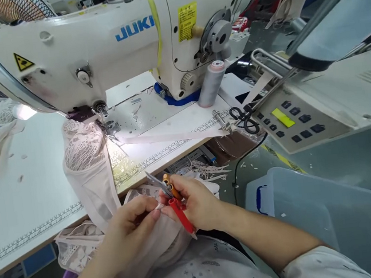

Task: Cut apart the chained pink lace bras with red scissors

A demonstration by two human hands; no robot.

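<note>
My left hand [132, 221] pinches the edge of a pale pink lace-trimmed garment [169, 234] that hangs over my lap. My right hand [199, 204] is closed around a pair of scissors [183, 217] with one red and one orange handle. Their blades point up and to the left, away from the cloth. The right fingertips also meet the garment's edge beside the left fingertips. To the left, a lace bra cup [84, 146] lies under the sewing machine's needle area and drapes over the table edge.
The white JUKI sewing machine [100, 41] stands on the white table [38, 173], which has a printed ruler. A thread cone [213, 84], a control panel [295, 119] and a strip of pale tape [172, 137] are at the right. A clear plastic bin [313, 200] is below right.
</note>
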